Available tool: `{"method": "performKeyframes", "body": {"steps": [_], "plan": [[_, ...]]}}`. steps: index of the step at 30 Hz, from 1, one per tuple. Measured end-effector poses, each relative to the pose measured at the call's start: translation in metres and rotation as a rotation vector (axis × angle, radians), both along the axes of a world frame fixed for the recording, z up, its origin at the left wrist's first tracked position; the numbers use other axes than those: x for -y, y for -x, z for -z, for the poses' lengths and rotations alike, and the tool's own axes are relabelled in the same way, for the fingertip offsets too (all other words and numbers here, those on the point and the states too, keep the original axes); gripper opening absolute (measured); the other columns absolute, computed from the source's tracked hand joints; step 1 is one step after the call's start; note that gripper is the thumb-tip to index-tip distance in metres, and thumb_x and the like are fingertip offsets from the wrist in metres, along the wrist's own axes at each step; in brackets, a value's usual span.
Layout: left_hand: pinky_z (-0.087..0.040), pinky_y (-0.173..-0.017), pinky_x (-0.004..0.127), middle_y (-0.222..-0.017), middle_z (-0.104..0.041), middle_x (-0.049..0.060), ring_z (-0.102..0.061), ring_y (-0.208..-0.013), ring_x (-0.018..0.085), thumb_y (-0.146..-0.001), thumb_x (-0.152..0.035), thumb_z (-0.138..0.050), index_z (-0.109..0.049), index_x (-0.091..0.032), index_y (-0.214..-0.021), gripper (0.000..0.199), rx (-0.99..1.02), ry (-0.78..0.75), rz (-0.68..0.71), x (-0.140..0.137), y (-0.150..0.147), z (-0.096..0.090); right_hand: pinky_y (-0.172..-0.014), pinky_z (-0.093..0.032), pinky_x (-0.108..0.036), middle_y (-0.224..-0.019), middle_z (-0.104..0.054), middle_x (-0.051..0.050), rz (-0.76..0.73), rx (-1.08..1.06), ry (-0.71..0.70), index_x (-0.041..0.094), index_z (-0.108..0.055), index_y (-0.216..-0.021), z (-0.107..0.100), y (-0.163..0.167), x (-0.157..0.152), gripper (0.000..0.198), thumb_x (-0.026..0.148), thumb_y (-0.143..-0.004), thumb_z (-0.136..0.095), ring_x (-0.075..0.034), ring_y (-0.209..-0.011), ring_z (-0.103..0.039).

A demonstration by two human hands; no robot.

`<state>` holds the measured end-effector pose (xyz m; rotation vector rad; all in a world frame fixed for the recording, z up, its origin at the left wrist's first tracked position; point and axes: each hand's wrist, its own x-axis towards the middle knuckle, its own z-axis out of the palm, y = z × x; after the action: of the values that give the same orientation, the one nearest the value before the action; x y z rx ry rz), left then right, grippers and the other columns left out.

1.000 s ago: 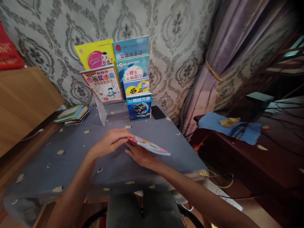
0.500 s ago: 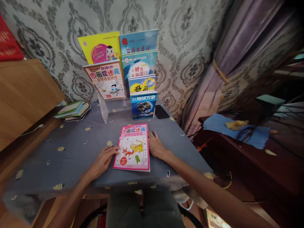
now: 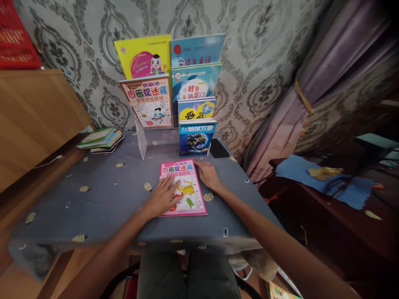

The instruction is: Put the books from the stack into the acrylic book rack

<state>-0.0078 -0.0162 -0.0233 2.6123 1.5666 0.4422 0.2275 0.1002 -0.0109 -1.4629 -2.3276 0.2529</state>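
Note:
A pink picture-puzzle book [image 3: 189,202] lies closed on the cloth-covered table, turned slightly, its cover showing a yellow tiger and a red fox. My left hand [image 3: 162,195] rests flat on the left part of this cover, fingers spread, hiding part of the picture. At the book's upper right corner is my right hand [image 3: 209,174], with the index finger stretched toward the edge. Its other fingers are partly hidden, and whether it pinches the corner is unclear.
Behind the book, a clear stand [image 3: 141,143] holds several upright books, including a blue one with a globe [image 3: 196,141]. A dark flat object [image 3: 219,148] lies to its right. Stacked books [image 3: 101,140] are at the left, beside a wooden cabinet [image 3: 37,120].
My left hand has moved from the book's left edge onto its cover. The book has turned a little counterclockwise, and my right hand is now at its upper right corner. The view has shifted slightly.

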Motion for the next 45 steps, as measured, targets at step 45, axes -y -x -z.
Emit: {"method": "performKeyframes", "body": {"steps": [45], "plan": [[-0.03, -0.118, 0.051, -0.159, -0.037, 0.017, -0.031, -0.149, 0.031, -0.102, -0.04, -0.042, -0.045, -0.015, -0.148, 0.053, -0.02, 0.033, -0.171, -0.062, 0.019, -0.011, -0.123, -0.021, -0.051, -0.162, -0.031, -0.016, -0.192, 0.155, 0.006, 0.011, -0.034, -0.154, 0.015, 0.017, -0.006, 0.061, 0.043, -0.103, -0.026, -0.027, -0.152, -0.026]]}}
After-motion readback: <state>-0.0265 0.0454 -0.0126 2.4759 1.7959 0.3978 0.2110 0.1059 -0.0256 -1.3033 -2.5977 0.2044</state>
